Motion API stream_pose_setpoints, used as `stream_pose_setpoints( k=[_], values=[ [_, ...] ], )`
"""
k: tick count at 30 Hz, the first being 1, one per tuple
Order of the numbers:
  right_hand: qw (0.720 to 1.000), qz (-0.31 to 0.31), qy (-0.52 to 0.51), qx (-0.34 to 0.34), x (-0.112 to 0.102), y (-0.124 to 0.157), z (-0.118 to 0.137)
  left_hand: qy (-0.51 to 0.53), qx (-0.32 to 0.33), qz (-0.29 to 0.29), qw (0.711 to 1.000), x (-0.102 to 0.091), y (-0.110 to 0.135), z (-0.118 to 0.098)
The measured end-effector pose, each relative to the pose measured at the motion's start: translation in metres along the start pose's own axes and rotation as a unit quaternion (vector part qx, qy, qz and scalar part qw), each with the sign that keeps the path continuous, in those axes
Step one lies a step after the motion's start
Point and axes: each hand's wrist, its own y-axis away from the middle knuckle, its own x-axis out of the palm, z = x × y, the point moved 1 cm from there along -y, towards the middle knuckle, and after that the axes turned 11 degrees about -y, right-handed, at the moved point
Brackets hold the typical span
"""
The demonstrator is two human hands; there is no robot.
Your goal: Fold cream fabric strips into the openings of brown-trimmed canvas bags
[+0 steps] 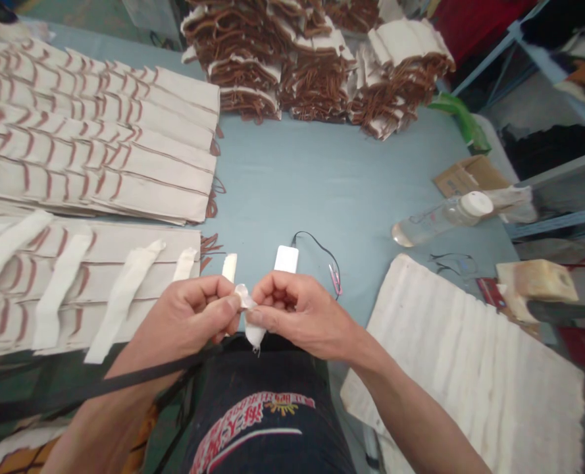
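Both my hands meet just in front of my body at the near edge of the blue table (331,184). My left hand (198,313) and my right hand (297,313) each pinch the same small white strip of fabric (251,329), whose lower end hangs down between them. Just behind my fingers lie another white strip (229,266) and a small white box (287,258) with a black cable (322,253). A pair of small pink snips (335,278) lies beside my right hand.
Rows of cream fabric bags with brown handles (95,145) cover the left side, with white strips (60,283) laid over the nearer ones. Stacks of bags (312,59) stand at the back. A clear bottle (440,220) lies at the right, and a white padded sheet (470,368) covers the near right.
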Motion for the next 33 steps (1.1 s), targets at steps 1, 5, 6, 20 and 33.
stream_pose_setpoints(
  k=[1, 5, 6, 20, 33],
  values=[
    [0.999, 0.015, -0.047, 0.018, -0.001, -0.001, -0.002, 0.023, -0.013, -0.005, 1.0, 0.001, 0.003, -0.001],
    [0.994, 0.038, -0.095, 0.035, -0.001, -0.003, -0.007, 0.064, -0.034, -0.021, 0.997, 0.006, 0.013, -0.003],
    [0.996, 0.039, -0.081, 0.028, -0.001, -0.002, -0.006, 0.06, -0.033, -0.025, 0.997, 0.006, 0.014, -0.003],
    [0.933, -0.096, 0.269, -0.221, 0.008, 0.005, 0.001, -0.025, -0.006, -0.028, 0.999, 0.006, 0.02, -0.002],
    [0.989, -0.023, 0.104, -0.102, -0.003, -0.008, -0.014, -0.016, 0.007, 0.003, 1.0, 0.003, 0.019, 0.0]
  ],
)
